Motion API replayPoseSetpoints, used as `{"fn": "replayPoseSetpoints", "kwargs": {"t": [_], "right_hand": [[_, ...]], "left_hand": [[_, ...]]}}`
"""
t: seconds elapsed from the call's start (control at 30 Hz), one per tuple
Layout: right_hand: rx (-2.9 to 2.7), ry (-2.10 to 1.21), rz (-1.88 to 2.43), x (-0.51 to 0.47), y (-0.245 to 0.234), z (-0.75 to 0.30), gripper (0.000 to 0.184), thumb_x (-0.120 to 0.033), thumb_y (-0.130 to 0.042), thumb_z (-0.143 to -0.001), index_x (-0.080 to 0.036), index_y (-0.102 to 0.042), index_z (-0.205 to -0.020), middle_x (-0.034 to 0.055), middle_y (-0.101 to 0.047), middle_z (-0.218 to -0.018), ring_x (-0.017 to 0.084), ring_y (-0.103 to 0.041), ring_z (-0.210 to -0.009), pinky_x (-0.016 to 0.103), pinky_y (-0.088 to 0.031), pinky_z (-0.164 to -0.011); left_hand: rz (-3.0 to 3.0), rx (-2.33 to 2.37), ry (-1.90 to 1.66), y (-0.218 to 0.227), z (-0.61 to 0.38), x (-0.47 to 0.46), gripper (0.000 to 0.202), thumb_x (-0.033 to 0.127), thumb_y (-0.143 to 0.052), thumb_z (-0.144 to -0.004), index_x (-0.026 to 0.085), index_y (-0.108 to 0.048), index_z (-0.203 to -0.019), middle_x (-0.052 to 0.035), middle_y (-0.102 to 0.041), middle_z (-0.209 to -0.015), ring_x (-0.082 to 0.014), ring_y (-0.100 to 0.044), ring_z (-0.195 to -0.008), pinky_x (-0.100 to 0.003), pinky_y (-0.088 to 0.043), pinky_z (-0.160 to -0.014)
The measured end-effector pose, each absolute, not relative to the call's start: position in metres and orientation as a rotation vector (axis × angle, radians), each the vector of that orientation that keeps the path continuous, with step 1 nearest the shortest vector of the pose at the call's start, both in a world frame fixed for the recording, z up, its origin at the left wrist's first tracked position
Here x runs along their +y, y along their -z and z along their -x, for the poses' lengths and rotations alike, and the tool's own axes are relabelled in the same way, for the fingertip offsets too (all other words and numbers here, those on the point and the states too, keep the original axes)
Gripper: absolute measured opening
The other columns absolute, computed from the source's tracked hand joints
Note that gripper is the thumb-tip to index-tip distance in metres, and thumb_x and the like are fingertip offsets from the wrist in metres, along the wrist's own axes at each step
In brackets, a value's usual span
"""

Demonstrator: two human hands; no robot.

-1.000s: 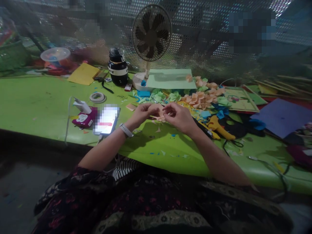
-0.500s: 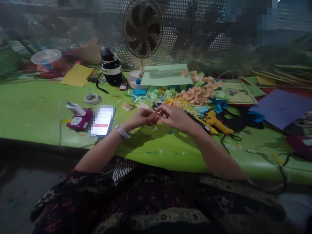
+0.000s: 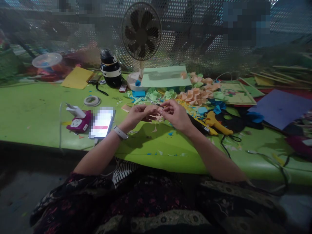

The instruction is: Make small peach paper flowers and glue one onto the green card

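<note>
Above the scrap-strewn front of the green table, my left hand (image 3: 142,113) and my right hand (image 3: 177,116) meet at their fingertips. Both are closed in a pinch around what looks like a small peach paper piece (image 3: 160,110), mostly hidden by the fingers. A white band circles my left wrist. Just behind the hands lie loose peach and green folded paper flowers (image 3: 195,94) and yellow and blue scraps. A peach paper square (image 3: 126,108) lies beside my left hand. Right of my right hand is a yellow glue gun (image 3: 214,123), with a black-and-yellow cutter (image 3: 200,125) alongside.
Left on the table are a lit phone (image 3: 102,123), a purple power adapter (image 3: 79,123) with a white charger, and a tape roll (image 3: 92,100). Behind stand a black bottle (image 3: 110,70) and a fan (image 3: 141,32). Purple paper (image 3: 280,109) and a cable lie right.
Both hands have lifted slightly and moved a little away from me. The fingers have shifted around the small piece, and the left fingers now extend further toward the right hand.
</note>
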State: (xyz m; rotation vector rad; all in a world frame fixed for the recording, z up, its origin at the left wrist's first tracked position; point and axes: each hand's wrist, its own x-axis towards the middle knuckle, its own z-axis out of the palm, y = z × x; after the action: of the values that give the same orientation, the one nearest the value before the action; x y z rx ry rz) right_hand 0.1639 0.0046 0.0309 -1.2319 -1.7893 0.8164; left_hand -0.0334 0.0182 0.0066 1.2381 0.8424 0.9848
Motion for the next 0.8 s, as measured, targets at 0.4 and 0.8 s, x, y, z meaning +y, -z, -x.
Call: {"fn": "replayPoseSetpoints", "kwargs": {"t": [0.4,0.8], "right_hand": [[-1.739,-0.587,1.223,0.008,-0.034,-0.169,0.019,-0.036,-0.066,-0.084,-0.019,-0.068,-0.094,0.0018,-0.065,-0.075,0.014,-0.057,-0.065,0.030,-0.048,-0.064],[-1.875,-0.591,1.277,0.000,-0.030,-0.161,0.014,-0.033,-0.069,-0.084,-0.020,-0.070,-0.087,0.0021,-0.069,-0.076,0.013,-0.055,-0.063,0.029,-0.044,-0.063]], "left_hand": [[-1.192,0.817,-0.901,-0.007,0.038,0.022,0.030,0.034,-0.078,-0.081,0.017,-0.070,-0.104,-0.0119,-0.077,-0.105,-0.0190,-0.076,-0.088,-0.026,-0.059,-0.069],[-1.245,0.729,-0.823,-0.004,0.037,0.019,0.026,0.034,-0.077,-0.079,0.015,-0.072,-0.097,-0.0117,-0.077,-0.097,-0.0209,-0.076,-0.088,-0.027,-0.058,-0.067]]}}
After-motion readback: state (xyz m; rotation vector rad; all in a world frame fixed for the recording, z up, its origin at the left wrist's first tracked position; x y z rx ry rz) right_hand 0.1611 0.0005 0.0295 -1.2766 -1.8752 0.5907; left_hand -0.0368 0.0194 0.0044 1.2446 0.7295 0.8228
